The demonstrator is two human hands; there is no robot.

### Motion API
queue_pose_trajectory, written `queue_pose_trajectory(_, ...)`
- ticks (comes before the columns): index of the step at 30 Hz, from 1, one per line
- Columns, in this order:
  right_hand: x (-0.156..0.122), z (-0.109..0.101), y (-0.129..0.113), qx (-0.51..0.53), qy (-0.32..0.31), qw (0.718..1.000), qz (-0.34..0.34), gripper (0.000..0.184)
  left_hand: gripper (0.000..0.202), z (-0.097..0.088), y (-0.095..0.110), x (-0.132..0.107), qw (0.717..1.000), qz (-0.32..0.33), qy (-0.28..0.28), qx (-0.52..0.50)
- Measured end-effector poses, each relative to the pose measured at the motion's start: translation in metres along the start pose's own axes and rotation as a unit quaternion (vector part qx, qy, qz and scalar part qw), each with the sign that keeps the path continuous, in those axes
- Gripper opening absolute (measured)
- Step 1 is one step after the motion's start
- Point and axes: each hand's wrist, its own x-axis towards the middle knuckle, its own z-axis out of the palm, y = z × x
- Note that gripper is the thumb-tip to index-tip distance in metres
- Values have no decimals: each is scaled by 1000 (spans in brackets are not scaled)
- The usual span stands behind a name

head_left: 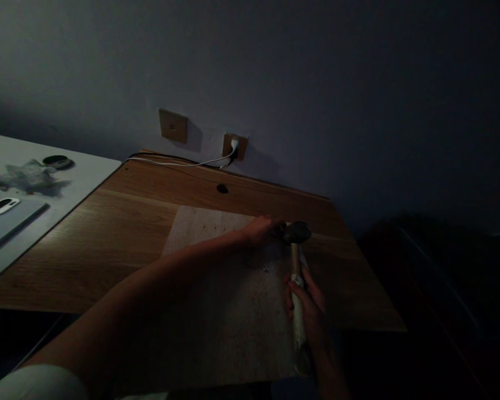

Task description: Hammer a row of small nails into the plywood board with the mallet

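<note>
My right hand [306, 297] is wrapped round the wooden handle of a hammer [296, 261], whose dark head sits low over a pale wooden board [216, 289] on the brown desk. My left hand [260, 230] reaches across the board with its fingers pinched together right beside the hammer head; what they pinch is too small and dark to make out. A few small dark specks, perhaps nails, lie on the board near the hammer.
The brown desk [120, 222] has a cable hole [222, 189] near the wall. A white plug [234, 144] and cable run from a wall socket. A white table [45, 189] at the left carries a grey panel and small items. The room is dim.
</note>
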Motion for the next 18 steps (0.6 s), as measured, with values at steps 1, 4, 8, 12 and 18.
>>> queue_pose_trajectory(1, 0, 0, 0, 2, 0, 1000, -1, 39, 33, 0, 0, 0, 1000, -3, -1, -3)
queue_pose_trajectory(4, -1, 1, -1, 9, 7, 1000, 1, 42, 36, 0, 0, -1, 1000, -14, -5, -12)
queue_pose_trajectory(8, -1, 1, -2, -1, 4, 1000, 6, 41, 36, 1, -2, -2, 1000, -12, -4, -24)
queue_pose_trajectory(12, 1, -1, 1, 3, -2, 1000, -5, 43, 39, 2, -3, -1, 999, -18, -10, -28)
queue_pose_trajectory(18, 1, -1, 1, 4, 1, 1000, 1, 42, 38, 0, -2, 0, 1000, -8, -7, -10)
